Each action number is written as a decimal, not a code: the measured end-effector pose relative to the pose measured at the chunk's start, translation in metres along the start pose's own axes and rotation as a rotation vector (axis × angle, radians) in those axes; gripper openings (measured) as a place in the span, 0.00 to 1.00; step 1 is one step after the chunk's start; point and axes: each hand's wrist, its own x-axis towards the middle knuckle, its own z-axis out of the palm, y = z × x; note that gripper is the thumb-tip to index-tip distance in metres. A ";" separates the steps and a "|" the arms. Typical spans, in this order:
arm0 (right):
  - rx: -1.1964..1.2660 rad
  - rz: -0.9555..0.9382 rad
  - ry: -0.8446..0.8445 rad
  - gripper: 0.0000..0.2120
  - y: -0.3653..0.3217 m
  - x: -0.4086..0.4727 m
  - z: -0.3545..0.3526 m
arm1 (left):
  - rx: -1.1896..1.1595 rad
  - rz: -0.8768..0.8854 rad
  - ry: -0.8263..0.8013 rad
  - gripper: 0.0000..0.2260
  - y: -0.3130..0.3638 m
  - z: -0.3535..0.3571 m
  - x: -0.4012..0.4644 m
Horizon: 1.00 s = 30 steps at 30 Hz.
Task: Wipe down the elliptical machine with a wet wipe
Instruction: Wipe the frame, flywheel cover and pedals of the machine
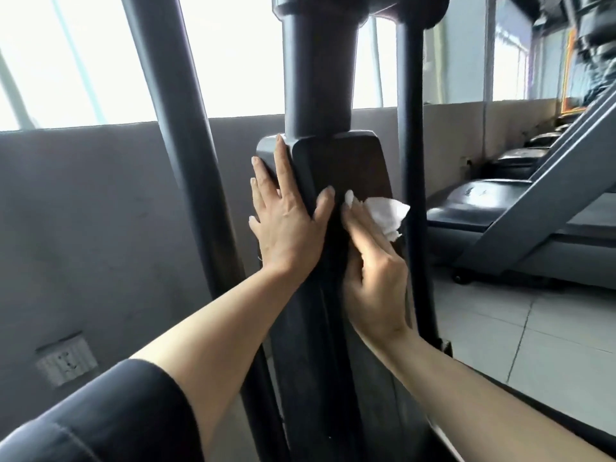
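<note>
Crumpled white wet wipe (386, 215) — smooth black column (350, 168).

The wet wipe (386, 215) past the right hand's fingertips (349, 196) is white. The elliptical machine (353, 165) under the fingers is black, maybe dark brown there. The sleeve (110, 415) is black.

text: none legible | treadmill (480, 195) deck front: faint mark, too blurred to read | wall socket (66, 361): no readable print | elliptical column (350, 161): blank
</note>
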 end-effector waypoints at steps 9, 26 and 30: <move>-0.006 0.054 0.074 0.25 0.040 0.042 0.005 | 0.008 0.077 0.130 0.37 -0.009 0.013 -0.005; 0.082 -0.033 -0.027 0.24 0.040 0.060 0.005 | -0.038 0.184 0.109 0.36 -0.034 0.025 -0.033; 0.119 0.372 0.020 0.19 0.073 0.026 -0.016 | -0.062 0.162 0.052 0.35 -0.045 0.038 -0.069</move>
